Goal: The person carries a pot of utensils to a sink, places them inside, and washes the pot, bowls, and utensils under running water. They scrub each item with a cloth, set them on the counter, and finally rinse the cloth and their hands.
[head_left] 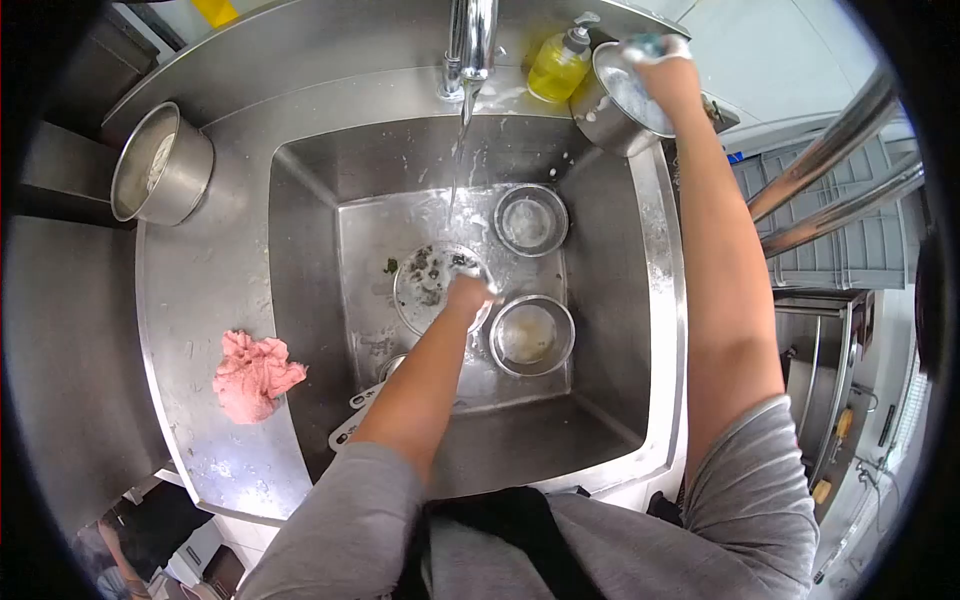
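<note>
My left hand (469,294) is down in the sink (520,425), closed at the right rim of a round container (420,290) with dark bits in it. My right hand (668,65) is raised at the upper right, closed on a greenish, foamy scrubber (642,46). It is above the rim of a metal pot (607,122) holding suds. Two round metal bowls, one upper (530,221) and one lower (532,336), lie on the sink floor right of my left hand. Water (463,140) runs from the faucet (478,45).
A yellow soap bottle (559,68) stands beside the pot. On the left counter are a metal pot (178,170) and a crumpled pink cloth (254,377). White handles (350,425) lie partly under my left arm. A person (140,535) is at the lower left.
</note>
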The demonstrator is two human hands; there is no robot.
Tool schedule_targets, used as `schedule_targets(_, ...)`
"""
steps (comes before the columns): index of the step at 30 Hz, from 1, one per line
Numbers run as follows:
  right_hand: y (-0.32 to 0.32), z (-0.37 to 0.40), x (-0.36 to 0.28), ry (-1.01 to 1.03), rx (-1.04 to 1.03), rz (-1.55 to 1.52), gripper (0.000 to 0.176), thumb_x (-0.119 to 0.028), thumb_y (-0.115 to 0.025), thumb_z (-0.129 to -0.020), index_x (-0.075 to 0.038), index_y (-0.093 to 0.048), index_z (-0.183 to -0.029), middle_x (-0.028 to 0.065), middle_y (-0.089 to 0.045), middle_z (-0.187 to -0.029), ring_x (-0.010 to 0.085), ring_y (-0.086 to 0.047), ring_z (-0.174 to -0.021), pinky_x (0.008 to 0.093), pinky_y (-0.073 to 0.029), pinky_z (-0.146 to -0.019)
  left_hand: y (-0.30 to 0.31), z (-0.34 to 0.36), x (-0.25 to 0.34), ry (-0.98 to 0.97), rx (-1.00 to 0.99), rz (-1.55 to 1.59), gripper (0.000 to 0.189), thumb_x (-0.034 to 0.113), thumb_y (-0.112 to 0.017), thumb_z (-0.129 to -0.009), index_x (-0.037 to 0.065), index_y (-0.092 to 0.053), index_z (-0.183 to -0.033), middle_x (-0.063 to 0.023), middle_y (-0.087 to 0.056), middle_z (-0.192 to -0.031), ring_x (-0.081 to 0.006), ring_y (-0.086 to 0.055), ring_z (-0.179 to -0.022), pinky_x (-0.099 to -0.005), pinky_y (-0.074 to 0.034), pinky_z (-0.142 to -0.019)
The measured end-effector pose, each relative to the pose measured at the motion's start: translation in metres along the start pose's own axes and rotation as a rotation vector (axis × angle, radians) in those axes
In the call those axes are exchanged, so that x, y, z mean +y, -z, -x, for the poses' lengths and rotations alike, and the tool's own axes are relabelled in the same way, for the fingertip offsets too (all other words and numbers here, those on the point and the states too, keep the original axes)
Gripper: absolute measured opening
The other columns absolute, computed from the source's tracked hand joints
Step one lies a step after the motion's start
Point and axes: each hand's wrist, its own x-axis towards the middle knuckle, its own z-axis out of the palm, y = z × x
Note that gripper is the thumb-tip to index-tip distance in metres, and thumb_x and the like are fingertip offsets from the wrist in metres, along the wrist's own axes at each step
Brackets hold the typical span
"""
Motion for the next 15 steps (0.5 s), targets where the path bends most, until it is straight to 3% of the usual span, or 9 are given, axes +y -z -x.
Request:
schedule_targets(2,-0.032,-0.027,0.036,-0.024,-0.114,0.197,0.067,-0.042,-0.076,-0.069,0.001,-0.053,-0.114,0.0197,-0.066,-0.098,0.027,-0.065,-0.093,0.0343,-0.052,-0.077,0.018,-0.007,-0.028,-0.233,-0.349,-0.049,0.029,0.014,-0.058,-0.083,-0.002,-0.054,-0.107,-0.0148,-0.064,-0.083,-0.023,-0.063,-0.063,-0.0352,-0.05,-0.055)
schedule_targets(4,-0.061,-0.042,0.064,0.234,-0.357,0.746,0.066,-0.042,-0.075,-0.07,-0.001,-0.053,-0.117,0.02,-0.065,-0.102,0.0296,-0.065,-0.093,0.0367,-0.051,-0.078,0.028,0.057,0.012,-0.085,-0.163,0.043,0.023,0.012,-0.056,-0.083,-0.001,-0.055,-0.103,-0.0122,-0.061,-0.078,-0.0208,-0.06,-0.059,-0.0332,-0.047,-0.052)
schedule_targets(5,-0.057,-0.037,0.061,0.227,-0.361,0.738,0.066,-0.042,-0.075,-0.07,-0.001,-0.053,-0.117,0.02,-0.065,-0.102,0.0296,-0.065,-0.093,0.0367,-0.051,-0.078,0.033,0.087,0.028,0.064,0.016,0.141,0.018,0.01,-0.055,-0.084,0.0,-0.056,-0.099,-0.0097,-0.059,-0.074,-0.0187,-0.056,-0.055,-0.0312,-0.044,-0.049)
schedule_targets(7,-0.03,-0.012,0.039,-0.041,-0.097,0.333,0.066,-0.043,-0.071,-0.073,-0.004,-0.05,-0.123,0.0206,-0.065,-0.099,0.0251,-0.065,-0.091,0.0348,-0.051,-0.076,0.058,0.106,0.018,0.087,-0.016,0.06,0.02,0.014,-0.049,-0.089,0.0,-0.054,-0.103,-0.0082,-0.056,-0.075,-0.0151,-0.052,-0.055,-0.028,-0.042,-0.048)
schedule_targets(9,0.005,0.045,-0.001,0.014,0.154,-0.144,0.061,-0.041,-0.064,-0.08,-0.008,-0.046,-0.128,0.0199,-0.063,-0.103,0.0225,-0.064,-0.088,0.0334,-0.052,-0.073,0.073,0.134,0.019,0.106,-0.043,-0.007,0.023,0.019,-0.043,-0.095,0.001,-0.052,-0.107,-0.0067,-0.054,-0.077,-0.0114,-0.048,-0.055,-0.0249,-0.039,-0.048)
schedule_targets(11,0.014,0.106,-0.017,-0.08,0.122,-0.833,0.056,-0.039,-0.058,-0.086,-0.01,-0.043,-0.131,0.0165,-0.059,-0.109,0.0196,-0.062,-0.087,0.0307,-0.052,-0.07,0.073,0.177,0.037,-0.041,0.0,0.023,0.023,0.02,-0.042,-0.096,0.002,-0.052,-0.104,-0.0039,-0.051,-0.074,-0.0103,-0.046,-0.054,-0.0253,-0.038,-0.047)
schedule_targets(13,-0.017,0.181,0.003,-0.261,-0.036,-1.129,0.057,-0.046,-0.056,-0.088,-0.011,-0.04,-0.131,0.0114,-0.054,-0.114,0.0191,-0.059,-0.092,0.028,-0.052,-0.071,0.073,0.189,0.036,-0.047,-0.016,0.03,0.02,0.02,-0.042,-0.096,0.005,-0.048,-0.106,-0.0029,-0.05,-0.073,-0.0098,-0.046,-0.056,-0.025,-0.037,-0.047)
schedule_targets(14,-0.049,0.221,0.027,-0.314,-0.156,-1.087,0.056,-0.045,-0.056,-0.089,-0.012,-0.037,-0.131,0.0095,-0.053,-0.115,0.0187,-0.057,-0.096,0.0303,-0.051,-0.076,0.071,0.192,0.034,-0.108,0.003,0.029,0.022,0.021,-0.041,-0.096,0.004,-0.049,-0.107,-0.0076,-0.054,-0.075,-0.0154,-0.052,-0.06,-0.0295,-0.042,-0.05)
schedule_targets(15,-0.071,0.269,0.016,-0.497,-0.219,-1.343,0.054,-0.035,-0.06,-0.089,-0.013,-0.035,-0.131,0.0079,-0.052,-0.116,0.0167,-0.054,-0.102,0.0323,-0.049,-0.081,0.069,0.196,0.031,-0.168,0.022,0.027,0.024,0.022,-0.04,-0.096,0.003,-0.049,-0.108,-0.0122,-0.058,-0.076,-0.021,-0.059,-0.064,-0.0339,-0.046,-0.054)
